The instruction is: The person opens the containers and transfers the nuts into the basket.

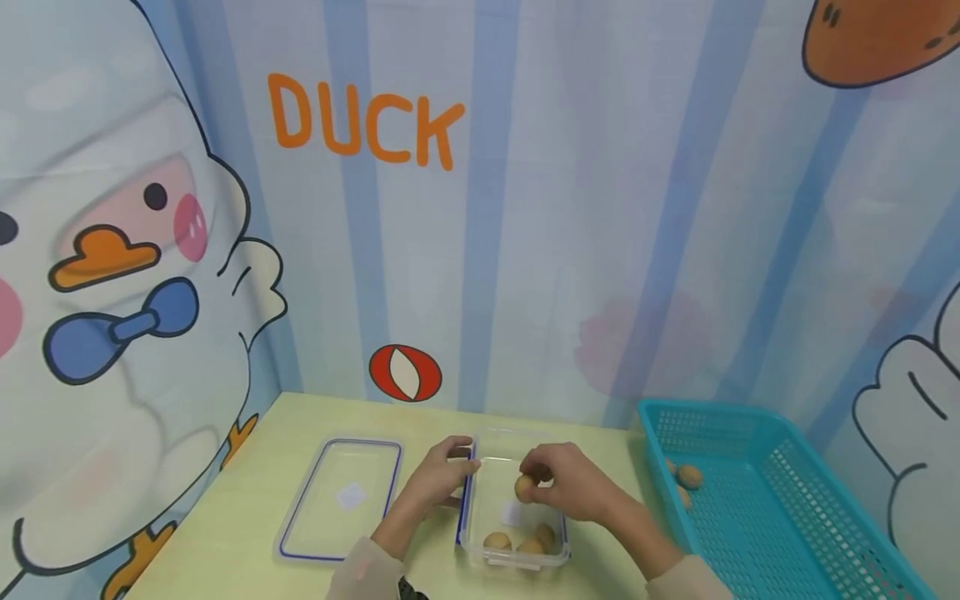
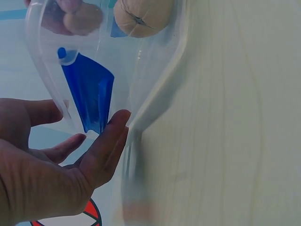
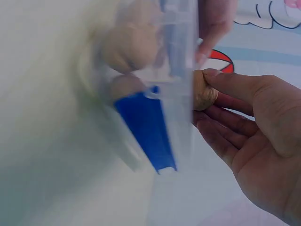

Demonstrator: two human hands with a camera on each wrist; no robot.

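A clear plastic food container (image 1: 480,521) with blue side clasps (image 2: 89,89) stands at the middle of the table. Three walnuts (image 1: 497,542) lie at its near end. My left hand (image 1: 438,473) holds its left side, thumb at the rim and fingers against the outer wall by the clasp. Over the container, my right hand (image 1: 572,483) pinches another walnut (image 3: 204,92) between thumb and fingertips. Through the clear wall, the left wrist view shows a large walnut (image 2: 143,16) close to the near corner.
The container's flat lid (image 1: 341,500), edged in blue, lies on the pale wooden table (image 1: 225,508) to the left. A turquoise basket (image 1: 757,500) with several walnuts (image 1: 689,477) in its left part stands to the right. A printed curtain (image 1: 555,208) hangs behind the table.
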